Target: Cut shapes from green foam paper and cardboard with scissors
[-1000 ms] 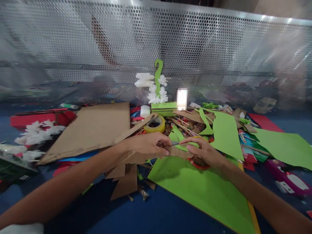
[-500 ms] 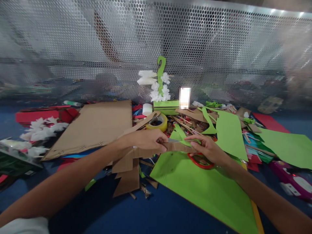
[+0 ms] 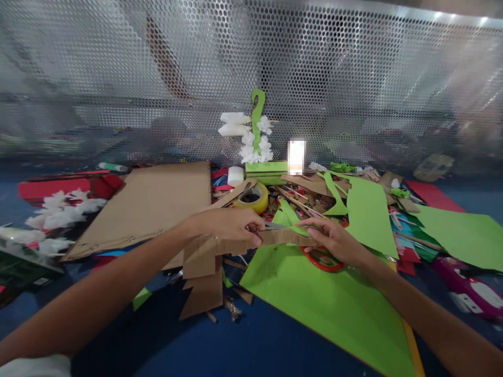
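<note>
My left hand (image 3: 230, 225) is closed on a jagged strip of brown cardboard (image 3: 204, 262) and holds it up above the blue table. My right hand (image 3: 334, 242) grips red-handled scissors (image 3: 320, 259). Their metal blades (image 3: 273, 226) point left and meet the cardboard's edge close to my left fingers. A large green paper sheet (image 3: 330, 303) lies under both hands.
A big brown cardboard panel (image 3: 157, 204) lies at the left, a yellow tape roll (image 3: 253, 198) behind my hands. A green number figure with white flowers (image 3: 255, 131) stands by the perforated metal wall (image 3: 353, 78). Green sheets (image 3: 459, 235), red paper (image 3: 51, 188) and scraps litter the table.
The scissors have worked further left into the cardboard strip, and the hands shifted slightly. The view has tilted down and left a little.
</note>
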### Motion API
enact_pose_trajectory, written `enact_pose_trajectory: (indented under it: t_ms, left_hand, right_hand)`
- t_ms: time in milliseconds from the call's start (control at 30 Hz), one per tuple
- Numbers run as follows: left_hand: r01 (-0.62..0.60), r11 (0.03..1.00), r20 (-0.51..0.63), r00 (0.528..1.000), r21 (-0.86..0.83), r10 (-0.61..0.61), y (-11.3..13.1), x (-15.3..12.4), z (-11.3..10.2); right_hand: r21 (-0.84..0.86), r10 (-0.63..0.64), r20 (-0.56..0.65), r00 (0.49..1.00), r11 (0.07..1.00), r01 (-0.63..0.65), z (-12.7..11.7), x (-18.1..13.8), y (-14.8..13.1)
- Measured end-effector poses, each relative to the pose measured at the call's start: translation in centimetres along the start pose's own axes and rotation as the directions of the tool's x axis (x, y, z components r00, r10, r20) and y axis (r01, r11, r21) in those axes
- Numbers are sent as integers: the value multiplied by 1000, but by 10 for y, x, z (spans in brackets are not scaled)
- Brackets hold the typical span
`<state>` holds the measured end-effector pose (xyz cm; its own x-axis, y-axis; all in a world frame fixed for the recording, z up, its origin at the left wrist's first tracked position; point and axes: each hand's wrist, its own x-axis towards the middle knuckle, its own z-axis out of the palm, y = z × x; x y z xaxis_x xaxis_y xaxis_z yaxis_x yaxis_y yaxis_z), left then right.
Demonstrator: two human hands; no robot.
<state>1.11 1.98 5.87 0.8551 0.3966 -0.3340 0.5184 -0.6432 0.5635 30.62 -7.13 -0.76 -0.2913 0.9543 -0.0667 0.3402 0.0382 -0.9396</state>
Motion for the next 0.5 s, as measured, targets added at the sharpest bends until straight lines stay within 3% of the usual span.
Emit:
enact_pose_trajectory:
  t_ms: [200,367,500]
  left_hand:
    - [98,995,161,982,12,-98,-2,-17,-15]
    - [166,985,186,967,48,-173,-2,-21,-19]
    - [171,983,196,964,70,-182,0,-21,-20]
  right_hand:
    - [-21,13,-4,1000,1000,-13,-2,-1,-2]
    - [-31,9,-6,1000,999,-9,-3,-2,-3]
    - [-137,-22,-2,1000,990,21,-7,0,1]
